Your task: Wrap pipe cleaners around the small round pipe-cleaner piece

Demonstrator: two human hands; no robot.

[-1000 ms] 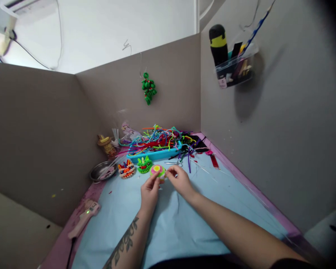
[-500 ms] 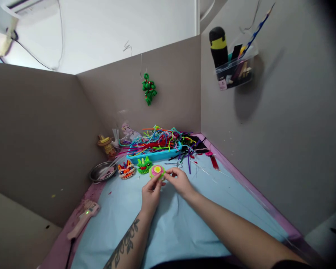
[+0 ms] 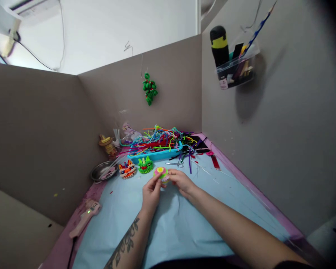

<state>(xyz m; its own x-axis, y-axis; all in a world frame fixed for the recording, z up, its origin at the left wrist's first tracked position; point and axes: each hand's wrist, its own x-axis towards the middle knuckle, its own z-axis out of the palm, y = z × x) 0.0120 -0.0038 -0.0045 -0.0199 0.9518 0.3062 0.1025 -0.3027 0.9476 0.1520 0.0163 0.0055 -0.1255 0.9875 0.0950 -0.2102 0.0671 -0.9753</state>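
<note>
A small round pipe-cleaner piece [image 3: 160, 171], with a yellow centre, a pink ring and a green rim, is held up between both hands over the blue cloth. My left hand [image 3: 151, 189] pinches its lower left side between thumb and fingers. At its right side, my right hand [image 3: 180, 181] grips the edge with fingers closed. The fingers hide part of the rim. Just behind, a green pipe-cleaner animal head [image 3: 145, 165] and an orange-and-white one [image 3: 127, 170] sit on the cloth. Scissors [image 3: 174, 163] lie behind my right hand.
A blue tray [image 3: 156, 154] heaped with coloured pipe cleaners stands at the back. To the left are a metal bowl [image 3: 104, 172] and a pink glue gun [image 3: 85, 219] with a lit green light. Grey panels enclose the table; a box of tools [image 3: 236, 71] hangs on the right one.
The round piece has tilted and shifted slightly right and down between my fingers. My right hand has turned a little and closed further round its edge.
</note>
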